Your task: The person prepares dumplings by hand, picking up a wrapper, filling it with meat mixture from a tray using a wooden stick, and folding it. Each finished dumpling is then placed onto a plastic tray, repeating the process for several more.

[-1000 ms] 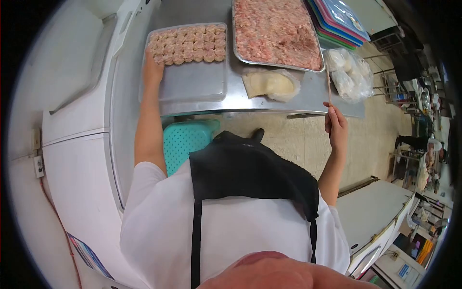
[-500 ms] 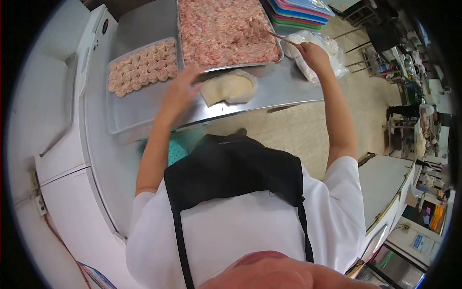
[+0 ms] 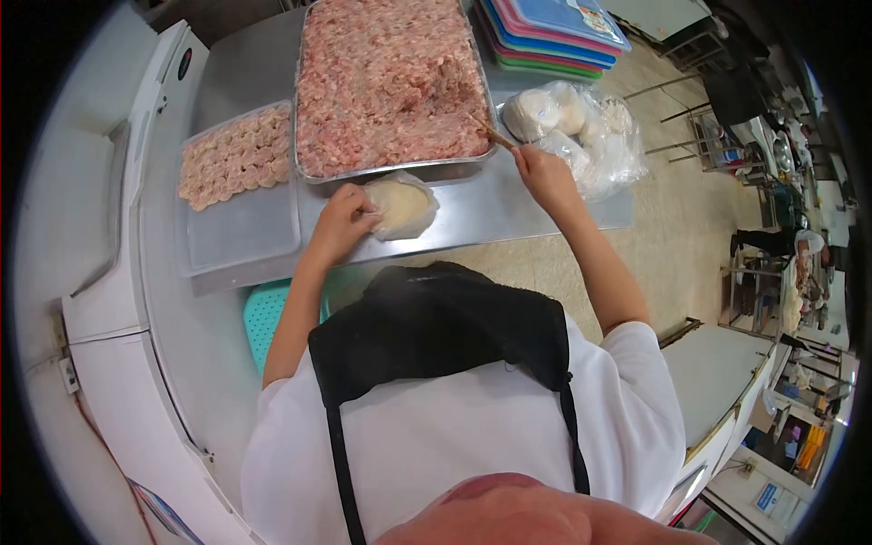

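Observation:
My left hand [image 3: 345,221] is closed, its fingertips pinching the left edge of a pale round dough wrapper at the stack of dough wrappers [image 3: 404,207]. That stack lies in clear plastic near the table's front edge. My right hand [image 3: 547,177] grips a thin wooden spatula [image 3: 495,134], whose tip reaches the minced meat [image 3: 391,91] at the tray's lower right. The meat fills a large metal tray [image 3: 400,170]. To the left, a clear plastic tray [image 3: 241,243] holds rows of filled dumplings [image 3: 238,156] in its far part.
A plastic bag with more wrapper stacks [image 3: 568,123] sits right of the meat tray. Behind it are stacked coloured plastic lids [image 3: 554,32]. A turquoise perforated basket [image 3: 268,322] is below the table edge. A white fridge [image 3: 113,381] stands at the left; another person is far right.
My left hand has moved down from beside the meat tray to the wrapper stack. My right hand and spatula have shifted left and lower. The whole view has shifted too.

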`<state>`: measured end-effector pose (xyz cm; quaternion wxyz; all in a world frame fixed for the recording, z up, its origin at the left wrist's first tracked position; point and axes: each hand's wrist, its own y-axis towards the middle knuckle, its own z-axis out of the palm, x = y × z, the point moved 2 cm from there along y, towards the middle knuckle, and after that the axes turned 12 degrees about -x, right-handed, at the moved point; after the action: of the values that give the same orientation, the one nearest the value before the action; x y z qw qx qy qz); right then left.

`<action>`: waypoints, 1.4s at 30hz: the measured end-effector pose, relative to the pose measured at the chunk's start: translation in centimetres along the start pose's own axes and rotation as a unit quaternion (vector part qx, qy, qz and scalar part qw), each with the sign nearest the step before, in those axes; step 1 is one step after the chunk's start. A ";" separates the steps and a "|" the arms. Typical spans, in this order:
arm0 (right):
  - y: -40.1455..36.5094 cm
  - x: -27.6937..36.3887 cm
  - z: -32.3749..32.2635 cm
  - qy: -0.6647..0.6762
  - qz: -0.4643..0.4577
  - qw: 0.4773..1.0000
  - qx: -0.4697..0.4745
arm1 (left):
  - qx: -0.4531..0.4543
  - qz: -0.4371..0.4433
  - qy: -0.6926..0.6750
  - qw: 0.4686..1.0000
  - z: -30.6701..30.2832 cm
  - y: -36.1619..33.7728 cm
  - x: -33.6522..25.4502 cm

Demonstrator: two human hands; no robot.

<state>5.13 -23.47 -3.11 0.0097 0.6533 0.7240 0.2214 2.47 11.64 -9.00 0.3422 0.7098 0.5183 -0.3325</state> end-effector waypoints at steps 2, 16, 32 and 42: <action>0.5 -0.3 0.3 0.005 -0.001 1.000 0.009 | -0.013 -0.001 -0.007 1.000 0.0 0.1 -0.1; 11.4 2.7 2.7 -0.148 -0.263 0.953 0.000 | -0.147 -0.275 -0.493 0.812 0.1 2.4 -1.5; 5.0 10.4 3.4 0.067 0.001 0.998 0.017 | -0.315 -0.222 -0.611 0.692 -4.8 10.9 0.0; 2.3 12.7 4.3 0.335 0.034 0.940 -0.057 | -0.132 -0.266 -0.752 0.588 -1.3 13.5 -6.6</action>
<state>6.75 -9.99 -2.67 -0.2038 0.5642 0.6489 0.4680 14.06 6.27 -0.91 0.5966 -0.0157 0.2802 -0.7519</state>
